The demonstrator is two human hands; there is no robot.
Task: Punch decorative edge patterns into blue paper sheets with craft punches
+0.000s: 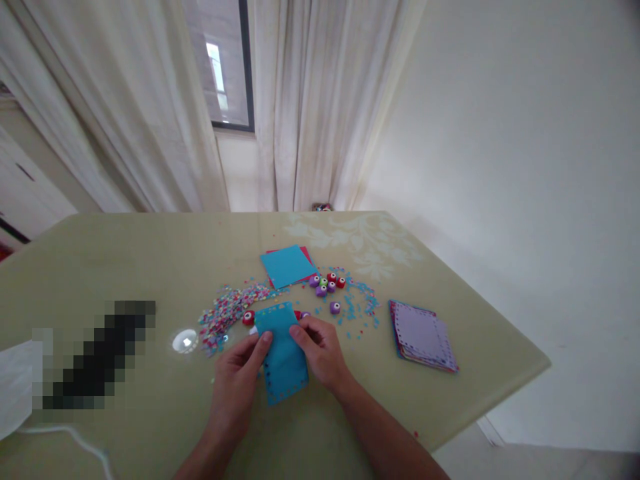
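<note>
A blue sheet of paper with small shapes punched along its edges is held up over the table. My left hand pinches its left edge, thumb on the front face. On the right edge, my right hand grips it the same way. Just behind the sheet sits a red craft punch, and more punches are partly hidden there. Several small purple, red and green craft punches cluster farther back. A plain blue square sheet lies over a red one beyond my hands.
Colourful paper confetti is spread left of the sheet, with blue bits to the right. A stack of punched paper squares lies at right. A white cable and a blurred dark object are at left. Curtains hang behind the table.
</note>
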